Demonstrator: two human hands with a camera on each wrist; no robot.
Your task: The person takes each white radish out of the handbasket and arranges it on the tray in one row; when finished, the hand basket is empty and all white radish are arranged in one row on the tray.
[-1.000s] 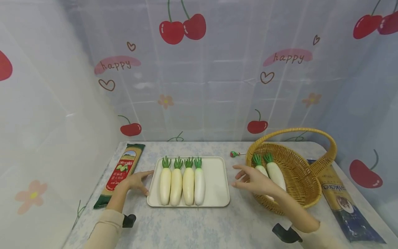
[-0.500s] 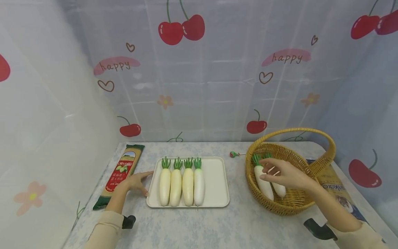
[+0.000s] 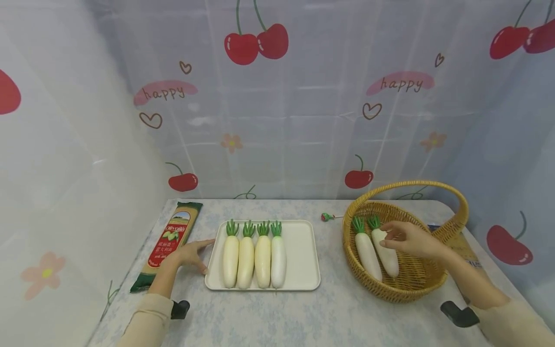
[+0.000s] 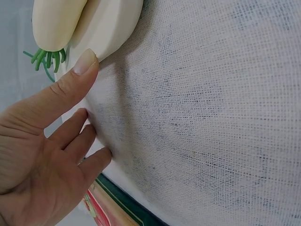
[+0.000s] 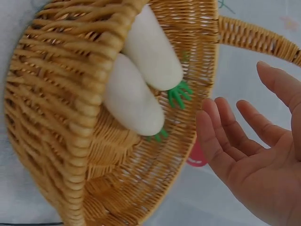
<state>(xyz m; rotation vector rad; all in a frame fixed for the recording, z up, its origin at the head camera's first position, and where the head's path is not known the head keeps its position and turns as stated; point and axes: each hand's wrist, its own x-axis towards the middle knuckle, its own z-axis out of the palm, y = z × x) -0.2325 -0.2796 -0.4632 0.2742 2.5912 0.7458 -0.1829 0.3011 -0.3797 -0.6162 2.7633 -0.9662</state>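
My right hand (image 3: 409, 238) reaches over the wicker basket (image 3: 392, 293), fingers loosely bent beside the upper part of the right-hand white radish (image 3: 390, 260). A second radish (image 3: 367, 255) lies left of it, both with green tops. Seen from the right wrist, a gap separates the right hand (image 5: 254, 141) from the pair, and nothing is between its fingers. At the cream tray's (image 3: 300, 255) left edge rests my left hand (image 3: 187, 254); in the left wrist view its thumb (image 4: 84, 66) is right at the rim. Several radishes (image 3: 246, 260) lie side by side on the tray.
A pasta packet (image 3: 171, 241) lies left of the tray, behind my left hand. Another packet (image 3: 466, 248) sits right of the basket, partly covered by my right arm. A small red-and-green lollipop (image 3: 326, 217) lies near the basket's arched handle (image 3: 416, 183).
My right hand has moved right from beside the tray to above the basket, ending at the right-hand radish. The left hand stays at the tray's edge.
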